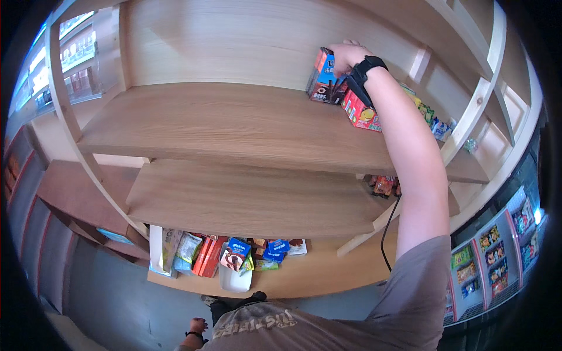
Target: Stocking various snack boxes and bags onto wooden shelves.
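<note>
My right hand reaches over a blue snack box standing upright at the right end of the upper wooden shelf. Its fingers wrap the box's upper right side, and some of them are hidden behind the hand. Right beside that box, partly under my wrist, is a red snack box with a yellow picture. My left hand hangs low at my side above the floor, its fingers curled. I see nothing in it, though it is too small to make out the fingers.
Wooden posts frame the shelves. Bagged snacks lie behind my forearm, and more packets are on the middle shelf. Several snack packs and a white open box crowd the bottom board. A black cable hangs at right.
</note>
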`<state>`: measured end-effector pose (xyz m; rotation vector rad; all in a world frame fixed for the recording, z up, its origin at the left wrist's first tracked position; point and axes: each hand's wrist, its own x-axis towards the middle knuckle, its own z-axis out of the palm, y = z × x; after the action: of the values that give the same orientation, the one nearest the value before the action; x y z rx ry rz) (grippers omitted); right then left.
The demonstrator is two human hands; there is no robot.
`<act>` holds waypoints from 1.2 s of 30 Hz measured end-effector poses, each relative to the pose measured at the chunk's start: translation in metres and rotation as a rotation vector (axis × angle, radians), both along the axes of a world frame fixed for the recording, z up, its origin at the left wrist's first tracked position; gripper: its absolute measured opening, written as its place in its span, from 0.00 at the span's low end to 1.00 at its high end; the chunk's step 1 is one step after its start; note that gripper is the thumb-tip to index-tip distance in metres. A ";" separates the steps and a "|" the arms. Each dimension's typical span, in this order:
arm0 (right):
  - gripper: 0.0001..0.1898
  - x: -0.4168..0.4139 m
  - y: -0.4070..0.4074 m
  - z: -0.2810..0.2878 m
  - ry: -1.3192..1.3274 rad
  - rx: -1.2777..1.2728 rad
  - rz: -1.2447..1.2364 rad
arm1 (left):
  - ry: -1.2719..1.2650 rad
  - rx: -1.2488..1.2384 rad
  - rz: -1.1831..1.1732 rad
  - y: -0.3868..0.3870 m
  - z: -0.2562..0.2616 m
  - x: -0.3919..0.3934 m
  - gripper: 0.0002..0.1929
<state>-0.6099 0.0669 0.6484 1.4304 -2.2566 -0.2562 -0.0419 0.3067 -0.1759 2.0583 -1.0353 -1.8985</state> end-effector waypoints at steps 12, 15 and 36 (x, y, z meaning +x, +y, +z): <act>0.28 0.041 0.052 -0.018 -0.034 0.023 0.405 | 0.036 -0.100 -0.522 -0.054 0.057 -0.048 0.15; 0.25 0.068 0.097 -0.035 0.065 -0.126 0.640 | -0.075 -0.248 -0.784 -0.054 0.066 -0.058 0.14; 0.32 0.003 0.315 -0.575 -1.971 -0.078 0.069 | -0.038 0.025 -0.232 -0.020 0.037 -0.020 0.14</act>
<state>-0.6071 0.3821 0.0736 1.9275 -3.1851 2.1031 -0.0615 0.2864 -0.1394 2.0742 -1.3182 -1.9924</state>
